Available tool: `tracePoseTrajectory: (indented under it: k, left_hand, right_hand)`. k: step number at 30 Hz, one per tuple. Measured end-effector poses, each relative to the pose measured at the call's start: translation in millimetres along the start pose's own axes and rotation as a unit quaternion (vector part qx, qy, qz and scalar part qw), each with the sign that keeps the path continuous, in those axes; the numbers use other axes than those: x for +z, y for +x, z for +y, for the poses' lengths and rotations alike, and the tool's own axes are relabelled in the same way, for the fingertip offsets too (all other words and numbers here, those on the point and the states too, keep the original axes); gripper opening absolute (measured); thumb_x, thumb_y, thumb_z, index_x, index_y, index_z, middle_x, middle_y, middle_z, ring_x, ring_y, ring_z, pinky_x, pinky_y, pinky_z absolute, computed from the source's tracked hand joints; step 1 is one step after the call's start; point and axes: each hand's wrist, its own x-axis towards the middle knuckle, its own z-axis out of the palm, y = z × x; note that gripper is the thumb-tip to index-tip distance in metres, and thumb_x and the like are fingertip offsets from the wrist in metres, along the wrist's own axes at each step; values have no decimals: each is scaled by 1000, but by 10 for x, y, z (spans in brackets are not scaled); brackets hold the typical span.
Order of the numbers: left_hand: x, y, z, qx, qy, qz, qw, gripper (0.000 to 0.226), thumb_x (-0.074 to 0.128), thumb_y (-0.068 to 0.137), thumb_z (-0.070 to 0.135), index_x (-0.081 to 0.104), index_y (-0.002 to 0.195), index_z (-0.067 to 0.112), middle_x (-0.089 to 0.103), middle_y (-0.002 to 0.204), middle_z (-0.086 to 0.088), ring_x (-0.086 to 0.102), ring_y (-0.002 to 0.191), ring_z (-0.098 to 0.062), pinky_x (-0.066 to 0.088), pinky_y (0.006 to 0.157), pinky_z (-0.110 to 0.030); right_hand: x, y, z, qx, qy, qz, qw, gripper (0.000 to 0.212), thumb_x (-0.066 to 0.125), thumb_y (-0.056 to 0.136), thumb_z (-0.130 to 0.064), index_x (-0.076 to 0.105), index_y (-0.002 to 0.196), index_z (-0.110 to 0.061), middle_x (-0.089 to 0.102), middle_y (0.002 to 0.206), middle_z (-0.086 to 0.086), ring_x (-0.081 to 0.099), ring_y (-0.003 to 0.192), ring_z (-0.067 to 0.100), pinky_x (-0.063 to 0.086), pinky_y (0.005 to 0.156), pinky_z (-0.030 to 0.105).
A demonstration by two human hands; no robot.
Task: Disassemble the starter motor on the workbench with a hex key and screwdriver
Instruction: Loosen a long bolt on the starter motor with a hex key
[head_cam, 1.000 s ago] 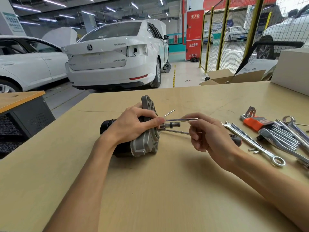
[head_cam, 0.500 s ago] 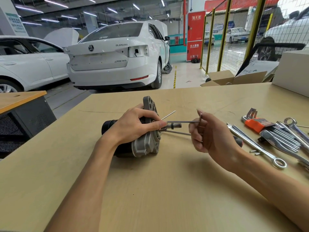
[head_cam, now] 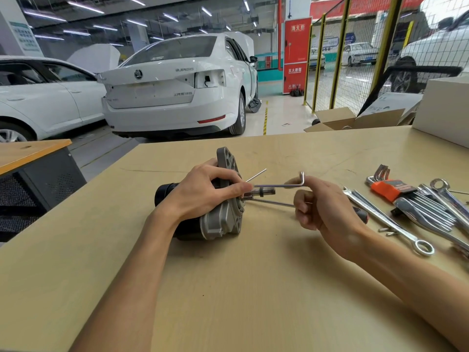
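A: On the bench (head_cam: 253, 288), under the left hand (head_cam: 203, 191), lies the motor (head_cam: 220, 219); fingers curl over its housing, thumb by the shaft.
B: Right hand (head_cam: 324, 207)?
A: Fingers curled, pinching the hex key (head_cam: 279, 185); its long arm reaches to the motor face beside the left thumb.
B: Tip?
A: Keep it square and seated, motor pinned, turn slow.
B: Containers?
A: Open carton (head_cam: 337, 120) past the right fingers, contents hidden; orange key holder (head_cam: 388, 190) right of them, full.

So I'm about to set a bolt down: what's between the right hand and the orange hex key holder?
In the head view, two combination wrenches lie on the workbench between the right hand and the orange hex key holder.
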Motion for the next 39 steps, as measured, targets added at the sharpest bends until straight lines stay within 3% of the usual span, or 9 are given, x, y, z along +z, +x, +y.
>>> tracePoseTrajectory:
  k: [3,5,12,15,20,24,26,34,39]
  left_hand:
    - [0,-4,-5,-1,-1,0,1000,28,66,71,65,76,80,40,58,103,-4,57,98,-12,48,94,-37]
    - [-2,0,-11,0,5,-3,1000,29,66,71,66,76,82,41,57,103,-6,57,99,-15,48,93,-41]
    - [4,2,-4,-1,10,-2,1000,30,63,70,70,75,79,44,56,102,-8,56,97,-16,49,92,-41]
    - [1,-2,-12,2,11,-2,1000,27,61,72,71,73,75,46,56,105,-7,57,100,-16,48,94,-41]
    - [-1,-8,-29,8,0,6,1000,31,66,70,67,77,80,40,58,104,-5,58,99,-14,49,94,-39]
    - [-3,-1,-32,7,-4,2,1000,28,69,69,65,76,80,40,58,104,-3,58,100,-14,49,94,-39]
    - [-1,-3,-36,6,-6,3,1000,28,69,68,65,76,79,40,58,103,-1,58,99,-11,49,94,-37]
    - [6,-4,-31,8,2,4,1000,33,61,68,74,74,77,45,56,104,-5,57,100,-15,48,92,-37]
    - [8,-18,-39,10,0,11,1000,28,63,70,70,74,77,45,56,104,-8,58,100,-17,49,93,-42]
  right_hand:
    - [4,-29,-40,31,11,-40,999,57,40,102,-43,66,60,-15,40,50,0,39,39,14,30,36,21]
    - [7,-46,-47,30,23,-74,997,60,37,101,-46,65,57,-15,39,50,0,40,39,14,30,37,21]
    - [3,-44,-20,-41,9,-83,996,43,37,92,-5,73,70,-15,38,51,3,37,40,17,28,39,18]
    - [2,-40,5,-56,-24,-66,996,42,38,97,-3,75,82,-15,40,51,3,39,42,17,29,39,19]
    - [6,-13,14,-6,-22,-16,1000,28,44,104,-23,70,100,-14,42,51,1,40,40,15,30,36,20]
    - [1,-27,-26,28,4,-59,998,55,40,102,-45,70,67,-14,40,51,-1,40,40,14,30,37,20]
    - [14,-44,-42,23,21,-95,995,57,41,97,-48,68,61,-14,39,51,0,40,40,14,30,37,20]
    - [10,-40,-13,-37,11,-97,995,43,37,93,-6,74,75,-14,38,51,3,37,40,17,28,39,17]
    - [11,-17,20,-20,-18,-36,999,28,44,102,-15,71,95,-13,42,53,3,39,40,16,29,38,18]
